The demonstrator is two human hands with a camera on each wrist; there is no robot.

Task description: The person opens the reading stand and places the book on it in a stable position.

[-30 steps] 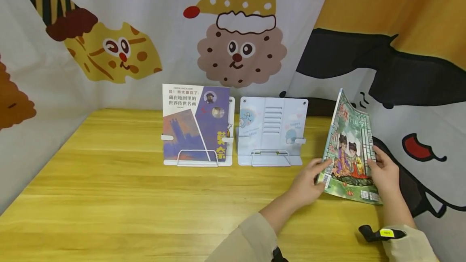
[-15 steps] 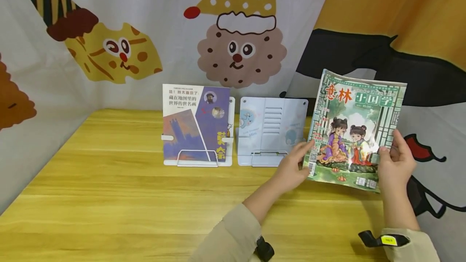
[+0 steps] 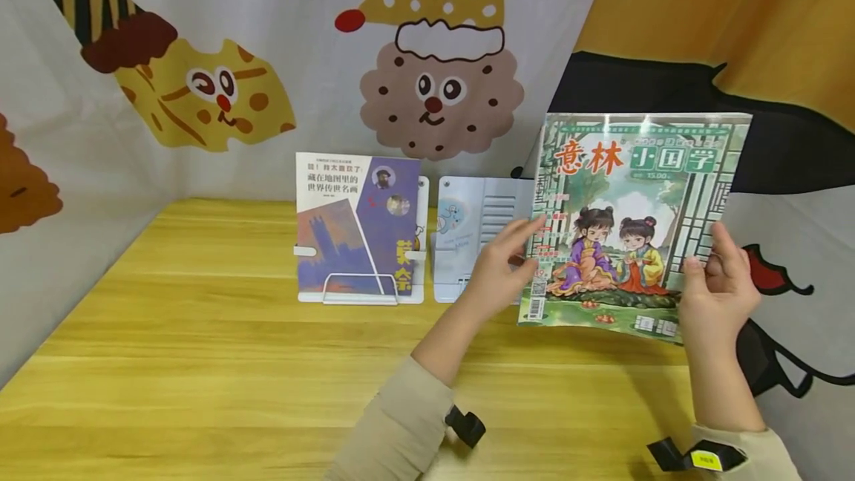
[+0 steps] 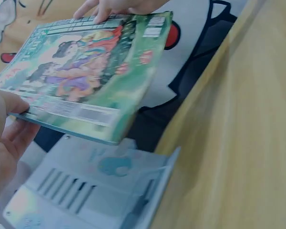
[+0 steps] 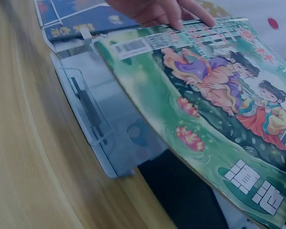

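A green magazine (image 3: pixel 621 228) with two illustrated figures on its cover is held up, cover outward, between both hands. My left hand (image 3: pixel 501 266) pinches its left edge, thumb and fingers on either side, as the left wrist view also shows. On the opposite edge my right hand (image 3: pixel 718 295) grips it with the thumb over the cover. Behind the magazine stands a pale blue book stand (image 3: pixel 467 236), its right part hidden in the head view. In the right wrist view the stand's lower ledge and wire holder (image 5: pixel 93 114) lie below the magazine's bottom edge.
Left of the pale stand, a purple and white book (image 3: pixel 354 228) leans on a second white stand (image 3: pixel 419 288), kept by side clips and a wire holder. Both stands are on a yellow wooden table (image 3: pixel 234 377). A cartoon-printed curtain (image 3: pixel 294 6) hangs behind and to the right.
The magazine has moved left and up from the right side, turning from angled to facing front. It now covers part of the pale stand. Both hands moved with it.
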